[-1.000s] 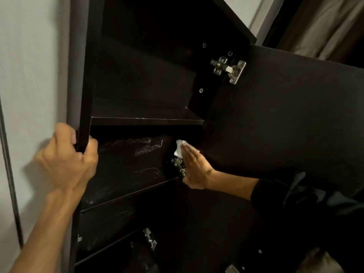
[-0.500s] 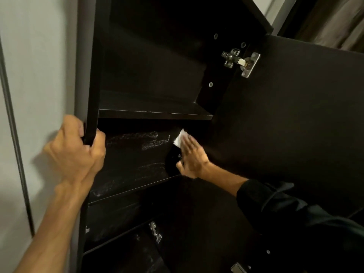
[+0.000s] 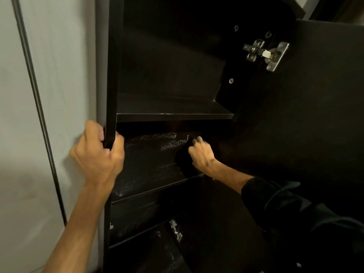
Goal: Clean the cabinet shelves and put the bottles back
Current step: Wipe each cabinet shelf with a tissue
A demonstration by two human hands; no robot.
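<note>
Our left hand [image 3: 98, 152] grips the cabinet's front left edge [image 3: 111, 75]. Our right hand [image 3: 201, 152], fingers curled, rests at the right end of the middle shelf [image 3: 149, 160]; whether it pinches a cloth we cannot tell. The shelf looks stiff and streaked, so we judge firm flat wiping suits it. A hinge [image 3: 266, 54] and the open door [image 3: 315, 115] crowd the right; no bottles show

Pale grey wall [image 3: 49, 75] to the left, plain and dimly lit. A dark vertical strip [image 3: 37, 107] runs down it. Light-coloured surface [image 3: 307, 4] visible at upper right corner.
</note>
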